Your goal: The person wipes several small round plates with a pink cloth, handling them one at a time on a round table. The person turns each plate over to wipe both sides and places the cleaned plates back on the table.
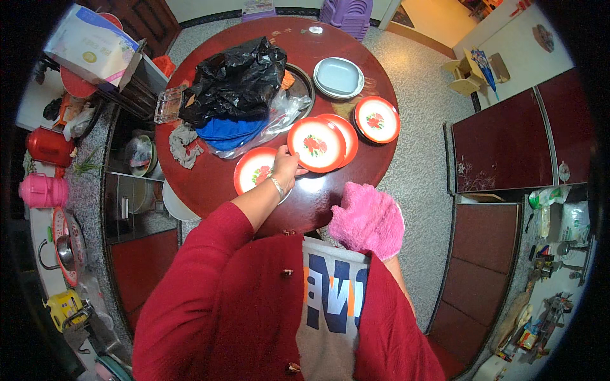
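My left hand [286,169] grips the near left rim of a red-edged plate with a floral centre [317,144], its thumb on the rim. This plate overlaps another red-edged plate [350,143] behind it. Under my left wrist, partly hidden, lies a similar plate [252,171]. My right hand [381,240], mostly hidden, is covered by a fluffy pink cloth [364,219] near the table's edge; a pale rim shows beside the cloth, and what it belongs to cannot be told. Farther right on the table is a stack of red-edged plates [376,120].
The round red table [219,200] also carries a black plastic bag [233,81], a blue cloth item [231,133], a grey rag [183,145], a glass ashtray [169,105] and stacked pale dishes [338,78]. Counters flank both sides; purple stools [348,16] stand beyond.
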Available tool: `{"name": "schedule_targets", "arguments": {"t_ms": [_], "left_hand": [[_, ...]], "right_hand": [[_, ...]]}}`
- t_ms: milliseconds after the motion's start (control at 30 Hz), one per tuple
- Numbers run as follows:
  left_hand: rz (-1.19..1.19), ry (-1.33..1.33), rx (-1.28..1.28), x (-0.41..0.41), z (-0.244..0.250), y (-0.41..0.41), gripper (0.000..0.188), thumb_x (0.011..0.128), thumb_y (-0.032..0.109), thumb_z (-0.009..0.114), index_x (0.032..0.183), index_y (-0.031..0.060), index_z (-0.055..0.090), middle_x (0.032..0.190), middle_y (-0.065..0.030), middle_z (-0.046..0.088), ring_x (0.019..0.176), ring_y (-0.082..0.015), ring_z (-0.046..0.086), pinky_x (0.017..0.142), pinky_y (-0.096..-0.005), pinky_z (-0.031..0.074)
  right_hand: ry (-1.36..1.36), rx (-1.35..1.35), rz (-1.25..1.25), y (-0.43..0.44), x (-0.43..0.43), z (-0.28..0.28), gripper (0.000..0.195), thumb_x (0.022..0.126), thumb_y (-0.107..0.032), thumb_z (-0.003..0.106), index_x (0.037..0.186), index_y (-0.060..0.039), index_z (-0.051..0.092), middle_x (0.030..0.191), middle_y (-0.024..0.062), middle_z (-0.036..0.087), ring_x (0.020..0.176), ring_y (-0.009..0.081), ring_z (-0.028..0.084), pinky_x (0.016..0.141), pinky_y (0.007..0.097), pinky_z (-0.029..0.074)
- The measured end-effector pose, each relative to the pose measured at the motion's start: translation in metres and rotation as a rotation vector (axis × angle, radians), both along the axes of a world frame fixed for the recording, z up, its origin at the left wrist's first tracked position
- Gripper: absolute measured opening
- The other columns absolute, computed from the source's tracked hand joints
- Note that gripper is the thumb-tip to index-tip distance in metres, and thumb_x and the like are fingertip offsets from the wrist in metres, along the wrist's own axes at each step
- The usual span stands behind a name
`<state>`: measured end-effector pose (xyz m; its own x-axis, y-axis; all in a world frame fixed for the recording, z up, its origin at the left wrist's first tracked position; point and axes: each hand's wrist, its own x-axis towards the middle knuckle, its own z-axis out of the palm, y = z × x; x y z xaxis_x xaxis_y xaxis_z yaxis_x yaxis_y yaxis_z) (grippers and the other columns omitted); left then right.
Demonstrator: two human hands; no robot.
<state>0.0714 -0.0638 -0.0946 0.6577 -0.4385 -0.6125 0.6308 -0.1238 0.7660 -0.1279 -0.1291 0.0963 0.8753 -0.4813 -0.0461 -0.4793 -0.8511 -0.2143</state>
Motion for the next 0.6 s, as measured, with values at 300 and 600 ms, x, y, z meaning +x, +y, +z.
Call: {"name": "schedule_targets", "arguments": {"t_ms": [300, 600], "left_hand": [[-0.028, -0.096, -0.014, -0.004, -0.011, -0.018, 0.043, 0.087, 0.003, 0.055, 0.126, 0.0082, 0.036, 0.095, -0.0112, 0.057, 0.079, -0.0223, 0.063, 0.059, -0.0335, 0.058], [-0.244, -0.337, 0.305, 0.004, 0.003, -0.011, 0.071, 0.078, 0.013, 0.068, 0.140, 0.0108, 0.033, 0.129, -0.0174, 0.040, 0.105, -0.0271, 0.054, 0.060, -0.0321, 0.058]], "right_hand": [[0.052, 0.027, -0.018, -0.009, -0.002, -0.011, 0.029, 0.066, -0.034, 0.062, 0.075, -0.0067, 0.057, 0.072, 0.0199, 0.059, 0.070, 0.0397, 0.059, 0.062, 0.0496, 0.045], [0.056, 0.079, -0.015, -0.004, 0.009, -0.015, 0.029, 0.067, -0.034, 0.061, 0.078, -0.0065, 0.058, 0.075, 0.0195, 0.059, 0.072, 0.0392, 0.059, 0.064, 0.0492, 0.045]]}}
